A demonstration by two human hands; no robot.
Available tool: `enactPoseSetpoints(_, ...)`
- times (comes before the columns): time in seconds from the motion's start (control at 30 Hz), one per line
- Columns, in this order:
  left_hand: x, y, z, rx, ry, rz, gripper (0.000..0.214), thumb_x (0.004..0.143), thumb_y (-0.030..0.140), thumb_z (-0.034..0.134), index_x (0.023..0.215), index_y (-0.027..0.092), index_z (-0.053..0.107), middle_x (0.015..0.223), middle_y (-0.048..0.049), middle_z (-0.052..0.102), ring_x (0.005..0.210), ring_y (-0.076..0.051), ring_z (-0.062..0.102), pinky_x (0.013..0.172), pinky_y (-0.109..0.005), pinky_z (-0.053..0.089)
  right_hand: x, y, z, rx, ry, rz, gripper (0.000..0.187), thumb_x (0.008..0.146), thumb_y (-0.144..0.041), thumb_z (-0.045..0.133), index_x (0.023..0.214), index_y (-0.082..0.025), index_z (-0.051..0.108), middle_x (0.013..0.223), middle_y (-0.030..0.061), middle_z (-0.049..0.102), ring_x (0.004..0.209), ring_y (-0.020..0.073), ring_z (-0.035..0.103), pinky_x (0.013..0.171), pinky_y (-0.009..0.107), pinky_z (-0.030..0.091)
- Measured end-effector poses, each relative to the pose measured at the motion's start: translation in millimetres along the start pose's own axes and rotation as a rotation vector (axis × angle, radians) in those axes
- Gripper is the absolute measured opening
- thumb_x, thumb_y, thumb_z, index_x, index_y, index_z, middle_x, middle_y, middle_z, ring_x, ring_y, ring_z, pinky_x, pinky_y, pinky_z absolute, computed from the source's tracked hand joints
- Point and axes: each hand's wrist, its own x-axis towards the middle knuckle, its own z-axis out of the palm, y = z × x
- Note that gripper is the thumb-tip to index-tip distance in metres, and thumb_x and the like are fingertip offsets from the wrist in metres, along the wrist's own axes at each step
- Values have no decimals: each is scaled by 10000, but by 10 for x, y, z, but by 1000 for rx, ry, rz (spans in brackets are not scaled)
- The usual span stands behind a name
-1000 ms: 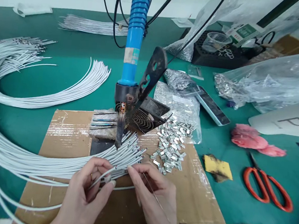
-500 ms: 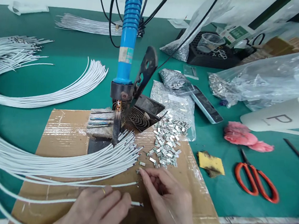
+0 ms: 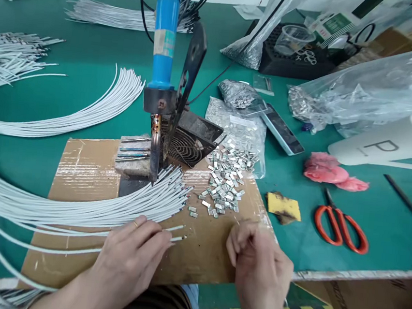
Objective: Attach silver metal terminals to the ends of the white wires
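My left hand [image 3: 136, 252] is closed around a white cable [image 3: 178, 239] whose dark tip sticks out past the fingers. A second cable end [image 3: 175, 228] lies just above it. My right hand [image 3: 261, 264] is curled at the right edge of the cardboard [image 3: 210, 262], slightly blurred; whatever its fingers hold is hidden. Beyond my left hand lies a thick bundle of white cables [image 3: 87, 213], dark tips toward the right. Small metal-cased connectors [image 3: 224, 188] form a loose pile, with two single connectors [image 3: 193, 214] apart from it, nearer the cable tips.
A blue-handled soldering iron [image 3: 163, 58] hangs tip-down over the bundle, beside a small black fan [image 3: 189, 140]. Red-handled scissors [image 3: 341, 226], a yellow sponge [image 3: 284, 208] and a phone [image 3: 283, 130] lie to the right. More cables [image 3: 59, 123] curve at left.
My right hand has moved right, away from the single connectors, and its fingers have curled in. My left hand has shifted up with the cable, bringing its tip beside the neighbouring one. The view has tilted down.
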Motion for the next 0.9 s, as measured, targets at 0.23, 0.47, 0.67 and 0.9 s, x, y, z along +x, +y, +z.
enactPoseSetpoints(0.23, 56, 61, -21, 178, 61, -59, 182, 984, 121, 620, 1061, 203, 763, 805, -39, 585, 583, -157, 505, 537, -273, 439, 77, -11, -69, 149, -57, 33, 566, 928, -675, 598, 835, -178, 853, 653, 63, 701, 468, 142, 579, 383, 250, 468)
enactPoseSetpoints(0.47, 64, 69, -17, 292, 15, -106, 265, 986, 107, 607, 1216, 219, 676, 1158, -102, 707, 637, -132, 684, 594, -268, 547, 41, 79, -68, 141, -33, 48, 552, 893, -671, 663, 763, -162, 835, 671, 68, 716, 463, 143, 570, 393, 270, 452)
enactPoseSetpoints(0.67, -338, 86, -493, 26, -211, 40, 164, 996, 136, 583, 1126, 167, 678, 1017, -89, 805, 864, -198, 778, 790, -292, 608, 33, 85, -83, 149, -11, 50, 513, 866, -653, 716, 731, -166, 810, 719, 74, 731, 485, 149, 565, 367, 278, 419)
enactPoseSetpoints(0.9, -1332, -26, -954, 358, -448, 139, 474, 1004, -49, 337, 1169, 179, 718, 1026, -38, 851, 920, -199, 790, 889, -318, 575, 29, 95, -77, 143, -43, 8, 458, 895, -605, 719, 741, -182, 801, 767, 72, 757, 502, 143, 577, 370, 271, 422)
